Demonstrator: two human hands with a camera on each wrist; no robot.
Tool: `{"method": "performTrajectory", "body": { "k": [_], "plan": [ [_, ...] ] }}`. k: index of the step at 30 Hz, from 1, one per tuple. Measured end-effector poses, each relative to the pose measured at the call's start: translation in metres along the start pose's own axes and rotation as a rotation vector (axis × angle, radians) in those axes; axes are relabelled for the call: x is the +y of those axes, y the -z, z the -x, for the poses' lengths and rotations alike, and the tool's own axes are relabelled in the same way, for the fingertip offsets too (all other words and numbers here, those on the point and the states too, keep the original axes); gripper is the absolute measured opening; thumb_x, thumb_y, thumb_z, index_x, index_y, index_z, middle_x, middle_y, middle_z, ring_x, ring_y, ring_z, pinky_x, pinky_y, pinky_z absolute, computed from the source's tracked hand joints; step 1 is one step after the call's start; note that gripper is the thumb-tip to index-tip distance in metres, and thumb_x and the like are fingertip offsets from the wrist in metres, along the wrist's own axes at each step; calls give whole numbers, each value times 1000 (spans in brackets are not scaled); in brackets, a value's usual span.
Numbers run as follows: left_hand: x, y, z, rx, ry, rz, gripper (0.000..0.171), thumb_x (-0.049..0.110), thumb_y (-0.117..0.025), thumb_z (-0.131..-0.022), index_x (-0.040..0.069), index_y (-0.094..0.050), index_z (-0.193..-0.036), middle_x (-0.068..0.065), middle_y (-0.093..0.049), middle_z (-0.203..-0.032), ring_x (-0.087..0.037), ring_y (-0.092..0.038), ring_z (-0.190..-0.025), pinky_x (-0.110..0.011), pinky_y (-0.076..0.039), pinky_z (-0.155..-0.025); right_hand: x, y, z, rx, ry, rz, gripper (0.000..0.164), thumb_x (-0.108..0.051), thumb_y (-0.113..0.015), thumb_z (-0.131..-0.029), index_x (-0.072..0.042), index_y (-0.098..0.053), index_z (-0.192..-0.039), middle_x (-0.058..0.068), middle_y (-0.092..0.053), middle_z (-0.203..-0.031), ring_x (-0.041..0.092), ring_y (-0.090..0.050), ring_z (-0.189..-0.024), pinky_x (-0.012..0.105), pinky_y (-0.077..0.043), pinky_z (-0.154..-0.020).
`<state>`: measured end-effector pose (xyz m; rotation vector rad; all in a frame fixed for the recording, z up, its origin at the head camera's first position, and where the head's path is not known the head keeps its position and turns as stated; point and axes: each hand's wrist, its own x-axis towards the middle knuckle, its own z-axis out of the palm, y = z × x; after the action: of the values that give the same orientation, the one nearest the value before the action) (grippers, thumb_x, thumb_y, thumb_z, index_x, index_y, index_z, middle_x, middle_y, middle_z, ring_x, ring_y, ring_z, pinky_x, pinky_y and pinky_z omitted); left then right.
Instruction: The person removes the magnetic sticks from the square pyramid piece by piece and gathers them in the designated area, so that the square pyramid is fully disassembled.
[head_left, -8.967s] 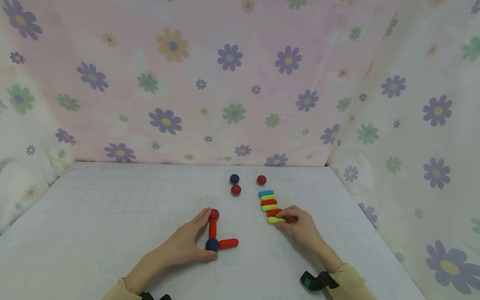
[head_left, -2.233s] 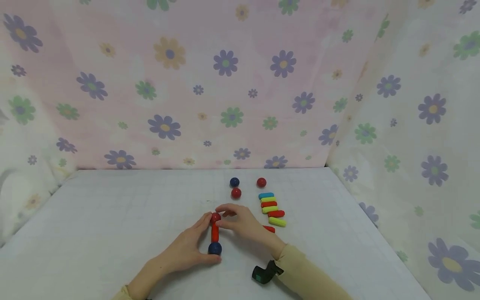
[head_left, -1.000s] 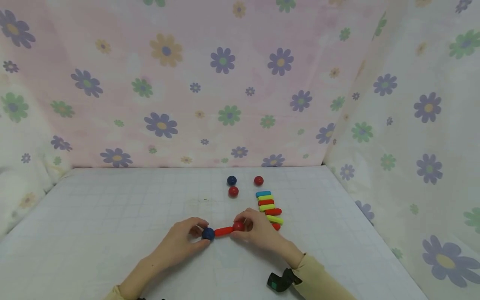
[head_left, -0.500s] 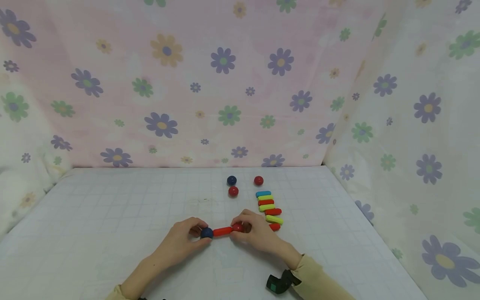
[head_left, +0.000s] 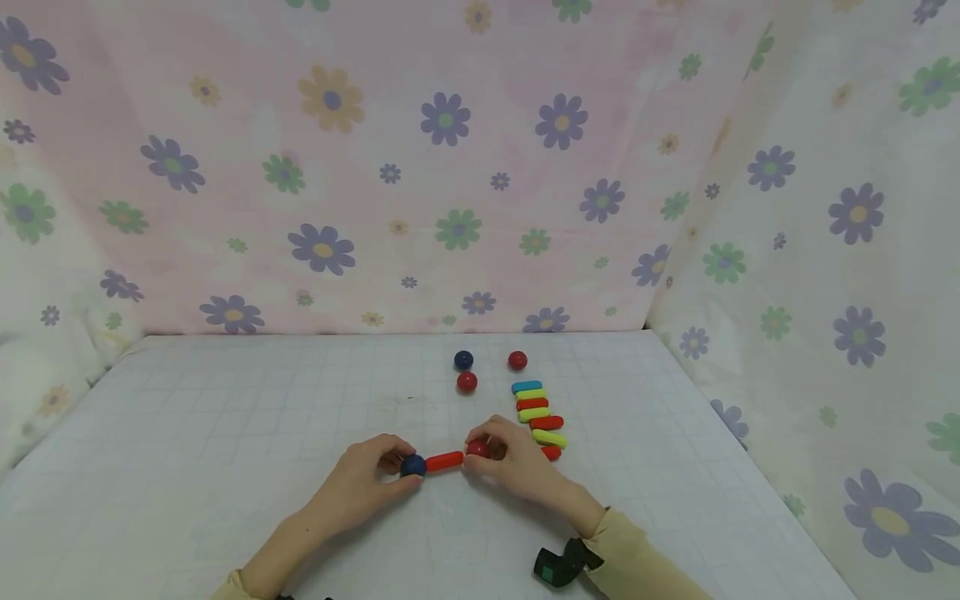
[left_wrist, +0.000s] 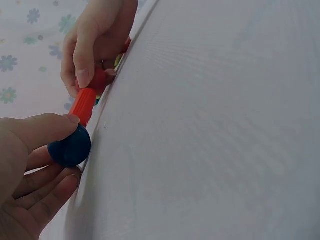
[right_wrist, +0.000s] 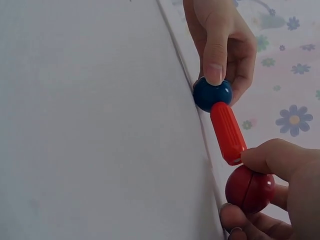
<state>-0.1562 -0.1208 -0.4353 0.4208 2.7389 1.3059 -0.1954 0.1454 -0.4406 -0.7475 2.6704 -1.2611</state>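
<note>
My left hand (head_left: 362,477) pinches a dark blue ball (head_left: 412,467) between thumb and fingers, low over the white table. A ribbed red magnetic rod (head_left: 445,461) sticks out from this ball toward the right. At its far end my right hand (head_left: 519,460) grips a red ball (head_left: 477,449) with thumb and fingertips. In the right wrist view a narrow gap shows between the end of the rod (right_wrist: 228,132) and the red ball (right_wrist: 250,190). The rod's other end meets the blue ball (right_wrist: 212,94).
Behind my right hand lies a slanting row of short rods: blue (head_left: 527,387), yellow (head_left: 550,438) and red (head_left: 547,422). Another red rod (head_left: 551,453) is partly hidden by that hand. Farther back sit a blue ball (head_left: 463,360) and two red balls (head_left: 467,382). Flowered cloth hangs behind.
The two-rod L shape has lost one red rod, which now lies by the row. The remaining piece has turned from lengthwise to crosswise. Just now the red ball has separated slightly from the rod.
</note>
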Motion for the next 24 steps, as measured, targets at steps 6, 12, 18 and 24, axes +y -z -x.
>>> {"method": "performTrajectory", "body": {
  "k": [6, 12, 18, 24],
  "plan": [
    [0, 0, -1, -2, 15, -7, 33, 31, -83, -82, 17, -69, -108, 8, -68, -97, -6, -60, -86, -25, -56, -81, -3, 7, -4, 35, -82, -63, 29, -33, -74, -91, -21, -66, -116, -10, -64, -101, 14, -61, -92, 23, -54, -78],
    [0, 0, -2, -4, 3, 1, 33, 31, -83, -82, 15, -70, -107, 7, -68, -97, -7, -60, -85, -24, -56, -80, -1, 9, -15, 75, -140, -81, 31, -32, -75, -90, -23, -65, -119, -7, -66, -107, 16, -63, -96, 25, -56, -79],
    [0, 2, -1, -8, -13, 8, 33, 32, -83, -82, 15, -70, -107, 7, -68, -97, -8, -61, -86, -23, -56, -79, -1, 8, -29, 139, -185, -68, 33, -32, -76, -90, -21, -68, -120, -5, -65, -109, 17, -62, -95, 26, -55, -78],
    [1, 2, 0, -6, -11, 7, 33, 31, -82, -83, 14, -69, -108, 8, -68, -97, -8, -61, -86, -23, -55, -79, 0, 5, -43, 215, -208, -81, 29, -29, -77, -89, -17, -68, -114, -1, -66, -104, 17, -61, -95, 26, -54, -79]
  ]
}}
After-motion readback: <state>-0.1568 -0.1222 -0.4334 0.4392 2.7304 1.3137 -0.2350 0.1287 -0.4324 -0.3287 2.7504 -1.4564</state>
